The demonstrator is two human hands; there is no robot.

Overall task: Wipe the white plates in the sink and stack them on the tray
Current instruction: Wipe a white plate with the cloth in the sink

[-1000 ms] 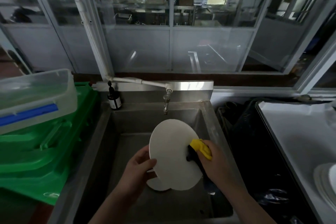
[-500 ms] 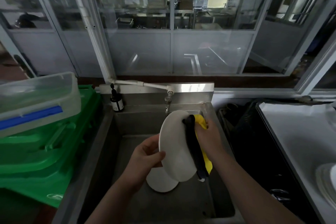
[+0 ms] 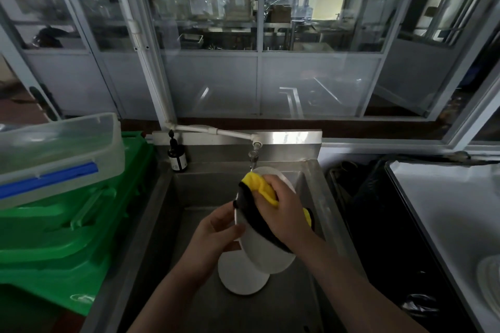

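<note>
A white plate (image 3: 266, 250) is held tilted on edge above the stainless steel sink (image 3: 173, 213), directly below the tap (image 3: 254, 155). Its left rim is pinched by the left hand (image 3: 216, 235), thumb on the near face and fingers curled behind. A yellow-and-black cloth (image 3: 257, 197) is pressed against the plate's upper part by the right hand (image 3: 284, 211), whose fingers are curled over the cloth's yellow fold. A second white plate (image 3: 240, 277) lies flat on the sink floor, just beneath the held one. Left of the grip, a dark pump bottle (image 3: 177, 157) stands at the sink's back corner, beside green crates (image 3: 67, 238) topped by a clear plastic container (image 3: 59, 154). Well to the right of the grip, stacked plates (image 3: 489, 281) rest on a white tray (image 3: 446, 211)
</note>
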